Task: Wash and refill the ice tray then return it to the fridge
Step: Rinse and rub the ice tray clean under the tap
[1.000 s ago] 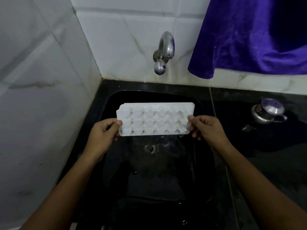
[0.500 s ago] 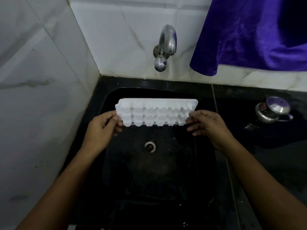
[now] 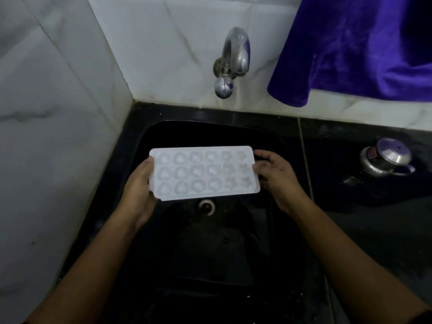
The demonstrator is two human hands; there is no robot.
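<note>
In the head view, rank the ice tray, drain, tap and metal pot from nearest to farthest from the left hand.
1. The ice tray: gripped by the left hand at its left end.
2. The drain: just right of the hand, lower centre.
3. The tap: above, top centre.
4. The metal pot: far right.

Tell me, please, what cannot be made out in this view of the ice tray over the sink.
All in the head view:
Whether the ice tray cavities hold water: pale plastic, dim light.
Fingers of the left hand: hidden under the tray.
Purple cloth: cut off by the top and right edges.
Red label on the steel pot: too small to read.
Sink floor: too dark.
</note>
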